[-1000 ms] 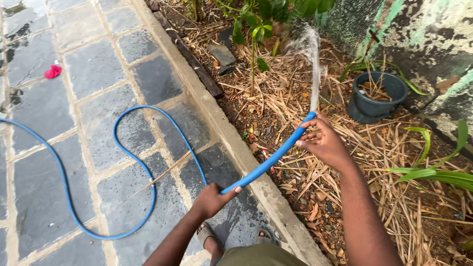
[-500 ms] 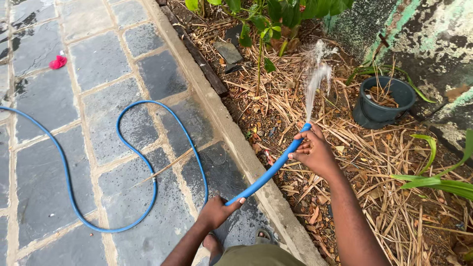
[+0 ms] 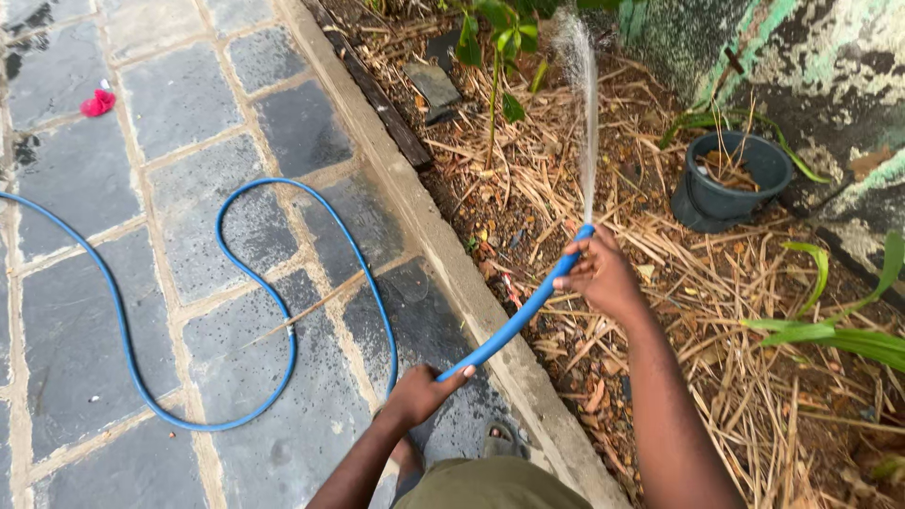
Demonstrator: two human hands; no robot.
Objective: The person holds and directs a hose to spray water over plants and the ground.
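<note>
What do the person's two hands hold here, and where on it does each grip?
Both hold the blue hose: right hand at its spraying end, left hand lower along it.

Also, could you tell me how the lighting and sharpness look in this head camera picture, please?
Head view: soft, even daylight, no hard shadows; wet paving shows slight sheen; the water jet is motion-blurred; blue hose, right hand and left hand stay sharp.

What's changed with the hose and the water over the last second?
The water jet has narrowed from a ragged spray to a thin stream, aimed farther up the bed toward the green plant. Both hands keep their hold: right hand at the blue hose tip, left hand lower down. The dark pot is unmoved.
</note>
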